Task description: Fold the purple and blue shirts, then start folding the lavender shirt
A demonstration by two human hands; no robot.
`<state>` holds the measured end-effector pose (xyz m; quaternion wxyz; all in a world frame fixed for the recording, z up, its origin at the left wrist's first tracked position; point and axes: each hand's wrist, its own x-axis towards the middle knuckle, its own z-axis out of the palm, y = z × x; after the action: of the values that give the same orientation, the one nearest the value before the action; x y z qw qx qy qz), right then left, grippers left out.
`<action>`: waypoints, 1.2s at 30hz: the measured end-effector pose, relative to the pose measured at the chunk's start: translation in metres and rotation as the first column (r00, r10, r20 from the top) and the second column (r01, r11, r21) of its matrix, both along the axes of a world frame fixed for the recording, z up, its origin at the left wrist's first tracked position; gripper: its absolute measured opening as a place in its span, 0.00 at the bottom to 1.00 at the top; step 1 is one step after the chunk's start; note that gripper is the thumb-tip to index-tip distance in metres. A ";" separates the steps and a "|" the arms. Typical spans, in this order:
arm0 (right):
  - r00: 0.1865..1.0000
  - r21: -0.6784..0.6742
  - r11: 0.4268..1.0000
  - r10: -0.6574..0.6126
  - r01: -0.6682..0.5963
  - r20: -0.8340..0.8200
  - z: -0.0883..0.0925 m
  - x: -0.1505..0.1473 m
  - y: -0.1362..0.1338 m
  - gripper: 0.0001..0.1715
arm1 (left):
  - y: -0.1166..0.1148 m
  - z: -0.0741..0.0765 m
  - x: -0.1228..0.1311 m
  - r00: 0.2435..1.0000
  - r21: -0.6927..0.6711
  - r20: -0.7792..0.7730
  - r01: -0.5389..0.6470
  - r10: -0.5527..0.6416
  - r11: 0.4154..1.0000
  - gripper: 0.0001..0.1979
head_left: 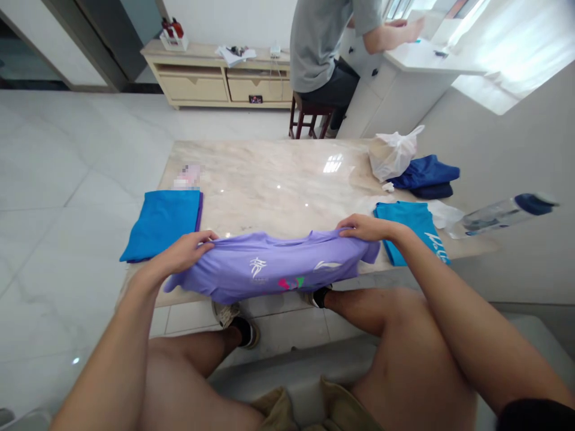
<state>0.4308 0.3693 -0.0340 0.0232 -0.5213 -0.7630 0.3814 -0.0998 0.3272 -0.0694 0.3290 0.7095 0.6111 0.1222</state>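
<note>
A purple T-shirt (pixel 274 269) with white, pink and green prints is stretched sideways between my hands at the near edge of the marble-patterned table (pixel 278 179). Its lower part hangs over that edge. My left hand (pixel 191 248) pinches the shirt's top at the left shoulder area. On the other side, my right hand (pixel 362 227) grips the top near the right sleeve. Beside my left hand lies a folded blue garment (pixel 164 218) with a purple layer under it. Close to my right hand is a folded turquoise shirt (pixel 404 224) with white lettering.
A white plastic bag (pixel 393 152) and dark blue folded clothes (pixel 426 173) sit at the table's far right. A clear bottle (pixel 498 215) with a blue lid stands at the right edge. Beyond, a person in grey (pixel 318 48) sits on a stool beside a low cabinet (pixel 193 84).
</note>
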 end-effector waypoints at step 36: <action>0.968 0.307 0.949 -0.138 0.070 0.209 -0.076 -0.057 -0.078 0.27 | -0.028 -0.052 0.112 0.986 0.193 -0.157 -0.033 0.064 0.981 0.11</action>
<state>0.3733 0.2909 -0.1099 0.0337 -0.5919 -0.7805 0.1985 0.0117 0.2988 -0.1213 0.2060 0.7301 0.6385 0.1298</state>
